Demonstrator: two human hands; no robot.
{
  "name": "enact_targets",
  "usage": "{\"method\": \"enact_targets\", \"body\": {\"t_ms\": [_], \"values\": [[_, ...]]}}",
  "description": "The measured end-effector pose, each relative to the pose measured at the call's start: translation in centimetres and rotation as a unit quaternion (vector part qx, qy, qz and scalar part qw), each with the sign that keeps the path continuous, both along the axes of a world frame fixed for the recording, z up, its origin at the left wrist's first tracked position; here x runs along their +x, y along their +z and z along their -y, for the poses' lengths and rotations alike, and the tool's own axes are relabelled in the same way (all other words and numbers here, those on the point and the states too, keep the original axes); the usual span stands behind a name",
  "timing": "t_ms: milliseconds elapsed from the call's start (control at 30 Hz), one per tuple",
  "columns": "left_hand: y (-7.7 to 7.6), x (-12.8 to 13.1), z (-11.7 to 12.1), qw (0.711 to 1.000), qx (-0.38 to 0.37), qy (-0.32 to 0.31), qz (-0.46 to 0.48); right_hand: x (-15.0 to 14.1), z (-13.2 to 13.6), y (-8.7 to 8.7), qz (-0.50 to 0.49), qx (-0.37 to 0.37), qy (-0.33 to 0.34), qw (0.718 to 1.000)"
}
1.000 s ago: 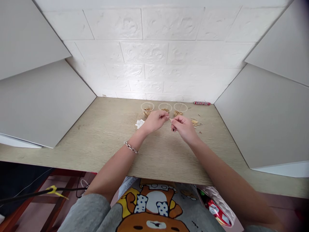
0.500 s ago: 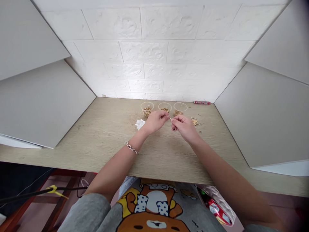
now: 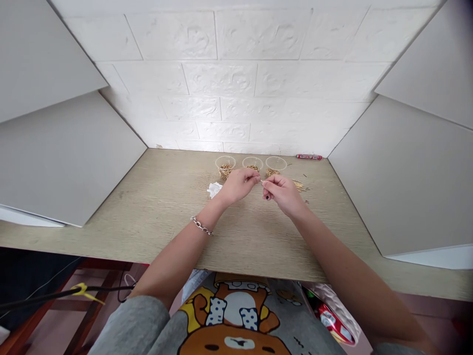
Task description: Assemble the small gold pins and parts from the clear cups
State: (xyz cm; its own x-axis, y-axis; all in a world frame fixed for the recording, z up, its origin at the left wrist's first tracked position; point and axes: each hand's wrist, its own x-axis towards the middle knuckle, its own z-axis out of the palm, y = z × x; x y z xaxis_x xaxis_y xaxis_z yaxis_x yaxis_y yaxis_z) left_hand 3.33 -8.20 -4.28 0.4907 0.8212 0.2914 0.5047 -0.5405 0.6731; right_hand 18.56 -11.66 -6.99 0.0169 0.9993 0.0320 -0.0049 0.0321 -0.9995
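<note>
My left hand (image 3: pixel 238 185) is closed in a pinch just in front of the cups; whatever lies between its fingertips is too small to make out. Facing it, my right hand (image 3: pixel 281 192) pinches a tiny thin pale stick-like piece (image 3: pixel 261 181), whose tip points toward the left fingertips. Behind the hands stand three clear plastic cups: the left cup (image 3: pixel 225 161), the middle cup (image 3: pixel 253 162) and the right cup (image 3: pixel 276 163), each with small golden pieces in it. A few thin golden sticks (image 3: pixel 299 187) lie beside my right hand.
A crumpled white tissue (image 3: pixel 214 189) lies left of my left wrist, with fine brown crumbs around it. By the white brick-patterned wall (image 3: pixel 236 79) rests a red pen-like object (image 3: pixel 309 157). Grey panels stand at the left (image 3: pixel 70 158) and right (image 3: pixel 406 177) of the wooden table (image 3: pixel 148 197).
My right hand has shifted very slightly to the right, widening the small gap between the fingertips. The left hand is almost still, and the cups have not moved.
</note>
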Motion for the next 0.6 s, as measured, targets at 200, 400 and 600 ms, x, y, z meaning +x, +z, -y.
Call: {"method": "enact_targets", "body": {"t_ms": [200, 400, 600], "values": [[0.3, -0.1, 0.2, 1.000, -0.020, 0.001, -0.006, 0.0, 0.1, 0.6, -0.048, -0.053, 0.020, 0.997], [0.4, -0.1, 0.3, 0.999, -0.044, -0.017, 0.014, 0.1, 0.2, 0.9, -0.105, -0.091, 0.056, 0.989], [0.2, 0.2, 0.4, 0.999, -0.043, -0.009, 0.021, 0.0, 0.3, 1.1, -0.112, -0.092, 0.061, 0.988]]}}
